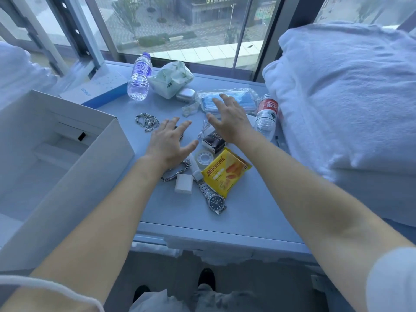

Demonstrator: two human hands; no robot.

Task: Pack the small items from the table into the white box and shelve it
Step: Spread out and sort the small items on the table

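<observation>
Head view shows packing not yet begun: left hand (167, 140) and right hand (227, 118), each grip released, hover over scattered items, with the empty white cardboard box (67, 140) at nine o'clock awaiting a first pick.

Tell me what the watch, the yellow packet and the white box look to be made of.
Watch: likely polished steel; its linked band glints silver.
Yellow packet: glossy plastic film, shiny and creased, with a crimped edge.
White box: matte white cardboard, going by its thin flat walls and folded inner flaps.
</observation>
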